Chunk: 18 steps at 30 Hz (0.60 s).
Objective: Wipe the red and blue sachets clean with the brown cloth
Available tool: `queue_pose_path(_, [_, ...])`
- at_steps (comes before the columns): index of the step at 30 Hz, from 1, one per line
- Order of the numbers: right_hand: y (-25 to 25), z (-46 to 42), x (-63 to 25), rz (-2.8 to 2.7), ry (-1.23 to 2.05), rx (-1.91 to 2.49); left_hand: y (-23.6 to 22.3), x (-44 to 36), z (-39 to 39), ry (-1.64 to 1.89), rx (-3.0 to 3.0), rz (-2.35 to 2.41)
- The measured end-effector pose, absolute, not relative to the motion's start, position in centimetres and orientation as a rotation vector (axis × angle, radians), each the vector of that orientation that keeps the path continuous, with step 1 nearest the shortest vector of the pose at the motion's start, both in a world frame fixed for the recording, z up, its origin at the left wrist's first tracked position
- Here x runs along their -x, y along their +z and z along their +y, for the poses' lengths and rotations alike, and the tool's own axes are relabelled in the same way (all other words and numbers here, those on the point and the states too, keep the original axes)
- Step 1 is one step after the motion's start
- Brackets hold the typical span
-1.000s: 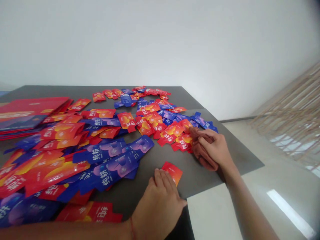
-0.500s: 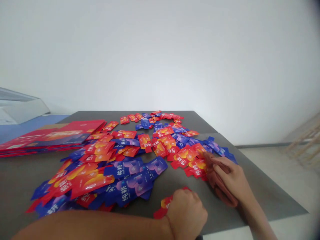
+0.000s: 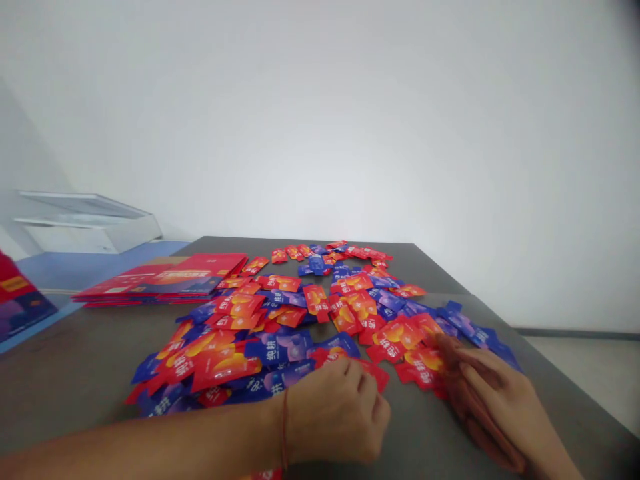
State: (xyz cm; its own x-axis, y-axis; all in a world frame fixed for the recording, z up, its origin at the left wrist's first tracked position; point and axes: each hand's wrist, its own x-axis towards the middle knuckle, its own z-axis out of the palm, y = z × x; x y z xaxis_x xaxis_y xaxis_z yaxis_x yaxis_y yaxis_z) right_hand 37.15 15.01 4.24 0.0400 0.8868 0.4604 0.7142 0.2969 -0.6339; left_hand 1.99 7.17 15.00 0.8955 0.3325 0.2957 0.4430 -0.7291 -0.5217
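My left hand [image 3: 337, 410] is closed in a loose fist, with an orange elastic band round the wrist. A red sachet [image 3: 376, 375] sticks out past its knuckles, at the edge of the near pile of red and blue sachets [image 3: 225, 367]; the fingertips are hidden. In my right hand [image 3: 505, 400] is a folded reddish-brown cloth [image 3: 475, 423], pinched between thumb and fingers. The cloth lies on the dark table [image 3: 415, 427], touching the red and orange sachets [image 3: 423, 367] at the right.
Flat red and blue printed packages [image 3: 175, 277] lie stacked at the left. More sachets [image 3: 350, 287] spread towards the far end. Beyond the stack, a white open box [image 3: 95, 223] stands on a blue surface [image 3: 85, 267]. Part of another red package [image 3: 17, 300] shows at the left edge.
The view has turned left, so things sit further right. My left hand has moved left and forward to the near pile, and the red sachet has shifted with it. My right hand keeps the cloth.
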Motion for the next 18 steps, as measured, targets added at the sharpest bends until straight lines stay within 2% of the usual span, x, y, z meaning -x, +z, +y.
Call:
queue_pose_path(9, [4.5, 15.0, -37.3, -1.760, 0.225, 1.438, 16.6, 7.6, 17.5, -0.064, 2.350, -0.819])
queue_pose_path(18, [4.8, 14.5, -37.2, -1.761, 0.182, 1.412, 14.9, 13.5, 21.2, 0.226, 2.464, -1.088])
